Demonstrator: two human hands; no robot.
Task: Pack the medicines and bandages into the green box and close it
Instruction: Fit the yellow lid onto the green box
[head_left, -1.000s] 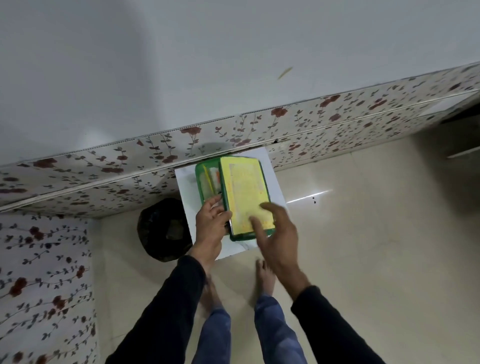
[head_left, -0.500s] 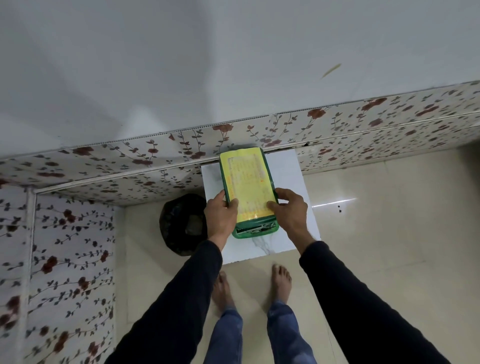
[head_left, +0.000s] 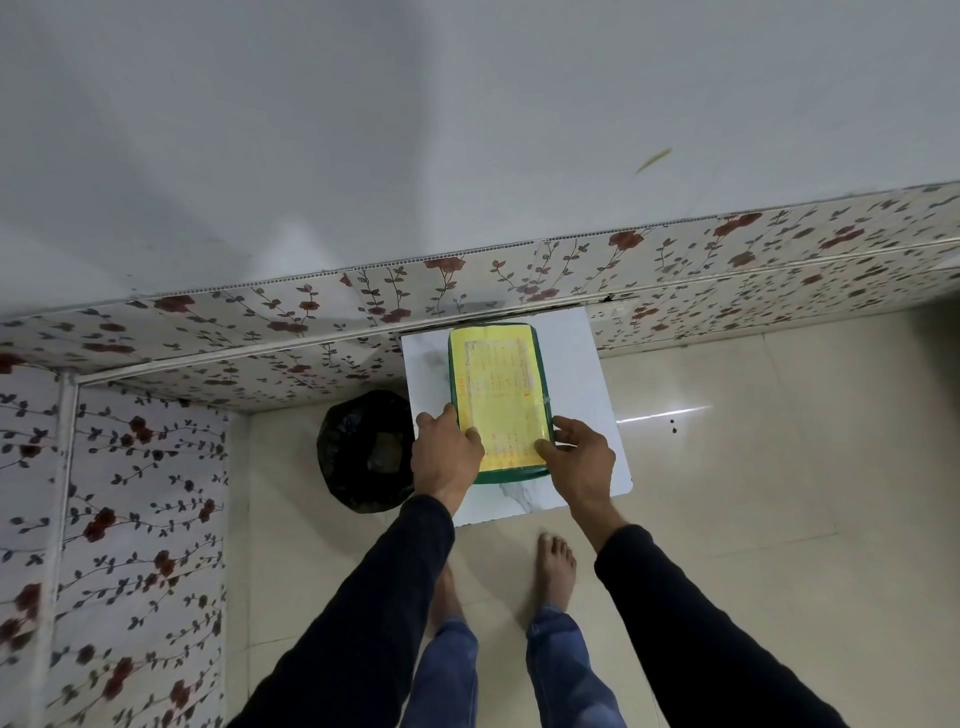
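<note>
The green box (head_left: 542, 374) lies flat on a small white table (head_left: 587, 364), its lid down and covered by a yellow printed label (head_left: 498, 384). My left hand (head_left: 447, 457) grips the box's near left edge, thumb on the lid. My right hand (head_left: 582, 457) holds the near right edge, thumb also pressed on the lid. The medicines and bandages are hidden inside; none lie outside the box.
A black bag (head_left: 366, 449) sits on the floor left of the table. Flower-patterned wall panels (head_left: 156, 467) run behind and to the left. Tiled floor (head_left: 753, 493) spreads to the right. My bare feet (head_left: 556, 566) stand just in front of the table.
The lid stood swung aside with the box's inside showing; it has come down flat over the box. Both hands moved to the box's near corners.
</note>
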